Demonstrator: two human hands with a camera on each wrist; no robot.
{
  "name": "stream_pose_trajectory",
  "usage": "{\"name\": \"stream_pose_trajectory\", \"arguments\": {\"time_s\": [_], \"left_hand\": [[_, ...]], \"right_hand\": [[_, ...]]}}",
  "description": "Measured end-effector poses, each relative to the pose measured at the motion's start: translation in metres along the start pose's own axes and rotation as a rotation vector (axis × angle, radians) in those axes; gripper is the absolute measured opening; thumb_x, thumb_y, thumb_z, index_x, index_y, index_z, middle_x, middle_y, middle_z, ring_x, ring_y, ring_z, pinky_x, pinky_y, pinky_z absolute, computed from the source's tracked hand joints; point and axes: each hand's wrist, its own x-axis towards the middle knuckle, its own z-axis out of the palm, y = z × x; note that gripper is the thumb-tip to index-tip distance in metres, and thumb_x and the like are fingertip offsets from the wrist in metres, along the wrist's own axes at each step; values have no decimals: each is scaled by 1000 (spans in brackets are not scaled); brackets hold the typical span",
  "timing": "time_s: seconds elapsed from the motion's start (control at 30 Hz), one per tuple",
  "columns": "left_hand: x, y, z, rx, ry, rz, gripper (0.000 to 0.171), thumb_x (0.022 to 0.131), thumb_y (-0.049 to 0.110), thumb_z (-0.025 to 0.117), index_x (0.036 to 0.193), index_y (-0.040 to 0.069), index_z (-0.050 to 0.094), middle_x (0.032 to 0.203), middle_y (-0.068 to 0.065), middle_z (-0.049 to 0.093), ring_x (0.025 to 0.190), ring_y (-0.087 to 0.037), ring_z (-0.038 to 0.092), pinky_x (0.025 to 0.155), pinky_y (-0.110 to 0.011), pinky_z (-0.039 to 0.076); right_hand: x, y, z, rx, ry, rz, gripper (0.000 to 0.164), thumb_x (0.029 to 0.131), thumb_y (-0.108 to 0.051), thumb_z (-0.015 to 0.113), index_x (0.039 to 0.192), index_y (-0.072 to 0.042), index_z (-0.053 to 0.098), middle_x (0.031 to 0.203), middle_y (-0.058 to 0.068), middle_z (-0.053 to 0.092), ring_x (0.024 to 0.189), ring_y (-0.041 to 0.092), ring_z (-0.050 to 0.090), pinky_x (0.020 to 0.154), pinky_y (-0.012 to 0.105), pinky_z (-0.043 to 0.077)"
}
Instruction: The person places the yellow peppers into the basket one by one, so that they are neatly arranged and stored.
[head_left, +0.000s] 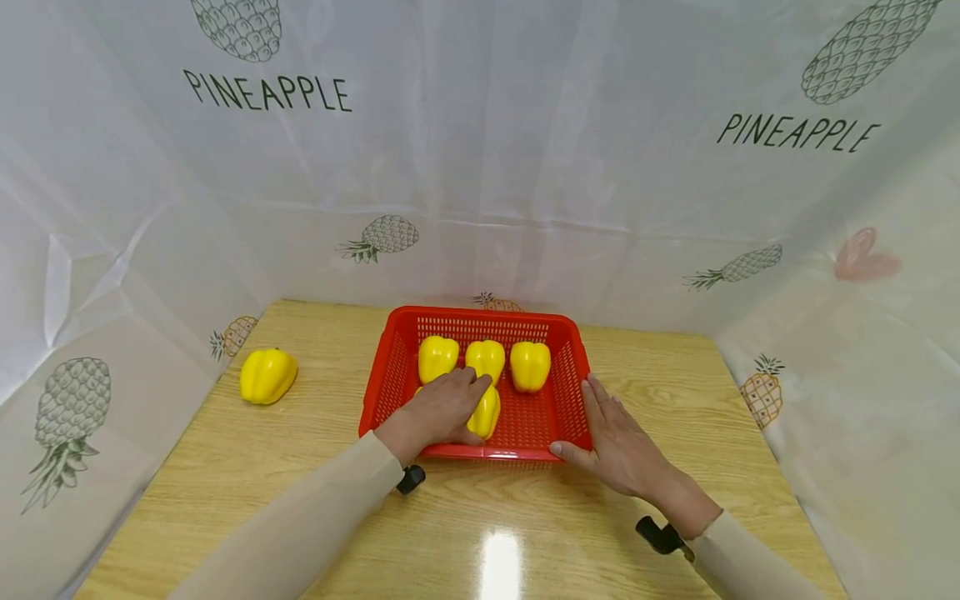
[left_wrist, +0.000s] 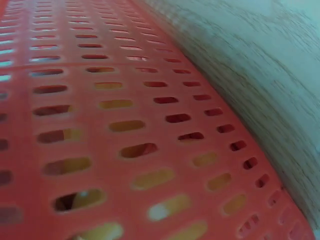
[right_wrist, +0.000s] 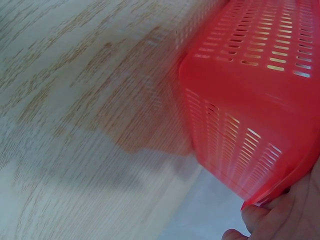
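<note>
A red plastic basket (head_left: 517,452) with slotted walls holds several yellow bell peppers. Three of them stand along its back: a left one (head_left: 438,358), a middle one (head_left: 485,360) and a right one (head_left: 530,367). My left hand (head_left: 442,408) reaches over the front rim and grips another yellow bell pepper (head_left: 487,414) inside, covering part of it. Beside that hand, a sliver of yellow shows. At the front right corner, my right hand (head_left: 622,442) rests on the rim, its fingers fairly straight along the right side and its thumb at the front. The right wrist view shows fingertips (right_wrist: 255,216) touching the rim.
On the wooden table (head_left: 360,533), one more yellow bell pepper (head_left: 267,376) lies left of the basket. A white sheet with pineapple prints (head_left: 525,167) hangs behind the table and along both sides. The left wrist view is filled mostly by the basket's slotted wall (left_wrist: 110,115).
</note>
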Motion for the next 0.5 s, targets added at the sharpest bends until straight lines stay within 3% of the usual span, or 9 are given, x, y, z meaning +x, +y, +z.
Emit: {"name": "stream_pose_trajectory", "arguments": {"time_s": [0.17, 0.5], "left_hand": [[1, -2, 2, 41, 12, 34, 101, 82, 69, 80, 156, 10, 46, 127, -9, 58, 112, -23, 55, 106, -32, 52], [0, -2, 4, 155, 8, 63, 100, 83, 75, 72, 154, 9, 44, 116, -6, 53, 100, -20, 48, 96, -28, 50]], "right_hand": [[1, 0, 0, -3, 2, -1, 115, 97, -75, 55, 167, 5, 11, 176, 25, 7, 159, 48, 21, 129, 64, 20], [0, 0, 0, -11, 1, 0, 115, 97, -74, 55, 167, 6, 12, 176, 25, 8, 159, 48, 22, 128, 64, 22]]}}
